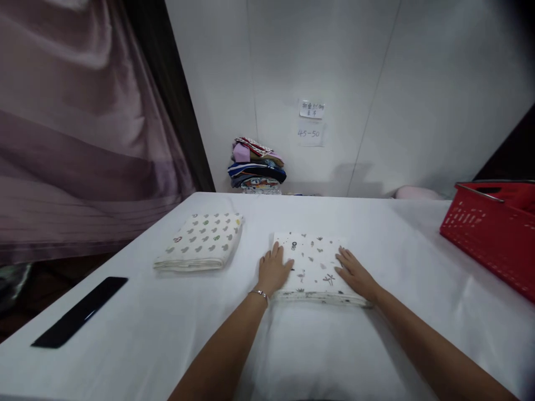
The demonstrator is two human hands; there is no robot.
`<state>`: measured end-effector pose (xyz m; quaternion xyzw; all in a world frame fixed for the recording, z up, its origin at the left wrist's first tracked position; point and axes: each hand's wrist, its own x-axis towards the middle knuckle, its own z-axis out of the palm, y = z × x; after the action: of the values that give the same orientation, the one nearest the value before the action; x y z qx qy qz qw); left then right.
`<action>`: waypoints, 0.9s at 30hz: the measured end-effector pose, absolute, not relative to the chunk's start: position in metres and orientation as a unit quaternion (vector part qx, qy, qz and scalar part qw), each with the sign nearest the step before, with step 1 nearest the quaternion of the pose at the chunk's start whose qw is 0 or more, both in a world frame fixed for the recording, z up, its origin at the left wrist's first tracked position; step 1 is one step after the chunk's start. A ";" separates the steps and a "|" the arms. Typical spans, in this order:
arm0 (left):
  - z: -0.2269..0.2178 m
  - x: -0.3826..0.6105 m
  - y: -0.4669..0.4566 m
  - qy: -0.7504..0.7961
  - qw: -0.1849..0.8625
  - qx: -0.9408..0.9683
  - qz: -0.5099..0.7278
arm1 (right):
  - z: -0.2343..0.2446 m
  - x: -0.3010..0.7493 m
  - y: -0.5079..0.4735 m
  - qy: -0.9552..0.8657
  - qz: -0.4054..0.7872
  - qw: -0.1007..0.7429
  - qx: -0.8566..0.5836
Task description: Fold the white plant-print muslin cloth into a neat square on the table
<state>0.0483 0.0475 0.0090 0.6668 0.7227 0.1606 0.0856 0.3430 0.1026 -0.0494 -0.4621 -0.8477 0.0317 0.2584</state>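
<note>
Patterned cloth (311,262), lying folded on the white worktop (167,334), towards five o'clock from the view's centre. Touched at nine o'clock by the left hand (273,271), at three by the right hand (354,273), both open, palms down. Towards nine: second folded cloth (200,242).

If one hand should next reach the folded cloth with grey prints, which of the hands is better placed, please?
Probably the left hand: it rests on the left edge of the other folded cloth, the side facing the grey-printed cloth. The right hand lies on the opposite edge, farther away.
</note>
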 end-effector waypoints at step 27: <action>0.020 0.010 0.040 0.774 0.189 0.574 0.190 | -0.009 0.340 0.009 -0.624 0.368 0.310 -0.616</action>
<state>0.0101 0.0397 0.0198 0.5738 0.7739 0.1903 0.1888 0.3397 0.0092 -0.0091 -0.6157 -0.6240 0.3683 0.3097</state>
